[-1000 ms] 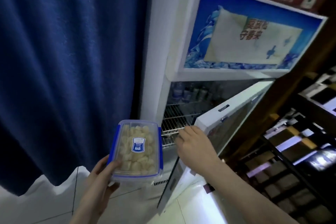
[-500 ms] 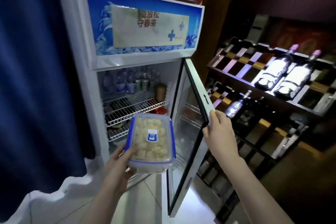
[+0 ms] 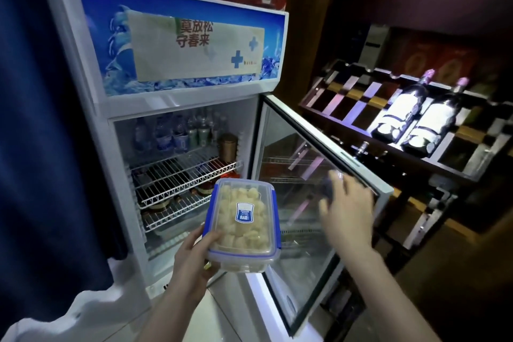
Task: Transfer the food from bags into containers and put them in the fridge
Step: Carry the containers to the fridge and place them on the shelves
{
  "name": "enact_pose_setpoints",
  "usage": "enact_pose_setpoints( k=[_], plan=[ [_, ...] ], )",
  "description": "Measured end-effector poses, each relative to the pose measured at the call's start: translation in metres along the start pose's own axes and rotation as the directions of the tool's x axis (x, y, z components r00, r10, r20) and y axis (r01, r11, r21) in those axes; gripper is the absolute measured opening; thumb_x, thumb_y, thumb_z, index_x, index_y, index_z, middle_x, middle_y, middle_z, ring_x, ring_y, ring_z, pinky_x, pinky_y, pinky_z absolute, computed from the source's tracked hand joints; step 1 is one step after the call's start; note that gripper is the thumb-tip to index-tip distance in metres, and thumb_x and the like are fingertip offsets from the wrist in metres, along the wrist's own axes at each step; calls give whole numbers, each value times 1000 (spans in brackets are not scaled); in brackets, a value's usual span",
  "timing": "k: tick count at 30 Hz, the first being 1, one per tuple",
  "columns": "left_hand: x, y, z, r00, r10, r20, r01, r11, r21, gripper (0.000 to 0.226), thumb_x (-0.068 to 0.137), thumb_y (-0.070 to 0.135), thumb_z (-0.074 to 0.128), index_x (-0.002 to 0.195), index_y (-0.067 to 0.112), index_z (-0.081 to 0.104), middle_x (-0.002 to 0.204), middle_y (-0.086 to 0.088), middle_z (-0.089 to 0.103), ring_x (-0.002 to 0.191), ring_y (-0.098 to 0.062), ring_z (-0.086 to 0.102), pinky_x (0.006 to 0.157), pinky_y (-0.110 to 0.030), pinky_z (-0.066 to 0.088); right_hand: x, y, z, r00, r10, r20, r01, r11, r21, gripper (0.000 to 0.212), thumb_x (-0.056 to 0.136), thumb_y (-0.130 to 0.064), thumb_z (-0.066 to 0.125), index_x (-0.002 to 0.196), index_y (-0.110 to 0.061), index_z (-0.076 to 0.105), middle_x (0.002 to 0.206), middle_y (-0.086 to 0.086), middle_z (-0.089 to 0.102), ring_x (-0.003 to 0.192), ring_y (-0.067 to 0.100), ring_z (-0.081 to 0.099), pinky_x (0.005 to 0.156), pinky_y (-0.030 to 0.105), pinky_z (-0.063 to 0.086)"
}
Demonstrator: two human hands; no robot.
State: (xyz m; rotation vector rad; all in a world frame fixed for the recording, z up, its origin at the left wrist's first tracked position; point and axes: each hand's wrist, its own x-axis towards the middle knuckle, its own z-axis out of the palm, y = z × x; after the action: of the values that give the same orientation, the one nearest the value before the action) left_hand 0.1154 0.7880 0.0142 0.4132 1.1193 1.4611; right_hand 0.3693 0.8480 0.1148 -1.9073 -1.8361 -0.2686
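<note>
Fridge (image 3: 91, 108): glass door (image 3: 305, 203) swung wide to its right, interior unobstructed from the front. Wire shelves (image 3: 180, 175) inside carry bottles (image 3: 172, 133) at the back and a gold tin (image 3: 228, 146). Wine rack (image 3: 416, 130) beyond the door. Container (image 3: 243, 223): clear, blue-clipped lid, pale food chunks, gripped underneath by left hand (image 3: 194, 261) before the shelves. Right hand (image 3: 347, 211) blurred, fingers spread, holding nothing, over the door glass.

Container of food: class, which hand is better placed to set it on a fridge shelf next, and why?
Left. The left hand already grips the container before the wire shelves; the right hand is open by the door.
</note>
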Motion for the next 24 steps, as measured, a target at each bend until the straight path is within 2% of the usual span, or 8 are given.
enact_pose_setpoints(
  k=[2,4,7,9,11,15,21,24],
  plan=[
    [14,2,-3,1000,10,-11,-10,1000,0,49,75,16,77,121,22,62,91,-8,74,83,-29,68,67,-39,54,-7,-32,25,984,-58,171,-6,935,354,55,88,-33,60,140,-23,42,136,1,49,120,21,49,104,41,41],
    [29,8,-8,999,18,-32,-18,1000,-9,44,76,15,75,119,20,63,88,-6,75,82,-28,68,67,-39,54,-6,-60,56,900,-56,432,-223,794,566,60,89,-42,59,143,-25,38,139,-1,47,121,19,51,101,41,45],
    [57,22,-23,999,20,-50,-20,1000,-2,45,72,18,77,116,19,65,93,-8,74,84,-29,68,66,-38,53,9,-94,100,697,-32,717,-609,501,614,56,88,-45,61,138,-26,42,127,-2,57,110,19,61,81,40,56],
    [75,35,-37,998,22,-59,-22,1000,8,56,58,22,83,111,21,68,94,-8,74,83,-28,67,63,-34,49,23,-114,127,583,-96,806,-743,338,578,44,88,-42,63,128,-26,53,117,-1,66,101,21,66,67,39,57],
    [94,44,-53,996,20,-85,-20,1000,6,62,47,24,84,107,22,69,93,-8,74,83,-27,67,65,-33,47,37,-138,150,514,-155,844,-793,290,536,36,86,-41,65,118,-26,59,108,1,72,97,24,69,67,40,57],
    [127,61,-79,987,24,-156,-23,1000,10,53,65,27,79,115,23,64,100,-8,73,86,-27,68,63,-31,51,60,-180,184,454,-153,877,-825,300,480,38,83,-33,70,116,-18,58,105,9,71,96,32,68,78,53,58],
    [165,84,-86,986,57,-156,-53,998,31,43,77,36,69,115,15,63,90,-3,72,79,-15,66,67,-26,49,91,-218,217,436,-68,897,-860,262,438,40,85,-28,67,115,-8,49,103,16,65,83,31,65,58,38,54],
    [178,81,-90,970,95,-225,-74,992,100,43,78,53,66,113,27,62,107,0,69,101,-18,64,86,-37,49,106,-227,241,415,-31,909,-894,174,413,40,85,-26,66,114,-2,50,101,20,62,83,35,62,55,38,54]
  ],
)
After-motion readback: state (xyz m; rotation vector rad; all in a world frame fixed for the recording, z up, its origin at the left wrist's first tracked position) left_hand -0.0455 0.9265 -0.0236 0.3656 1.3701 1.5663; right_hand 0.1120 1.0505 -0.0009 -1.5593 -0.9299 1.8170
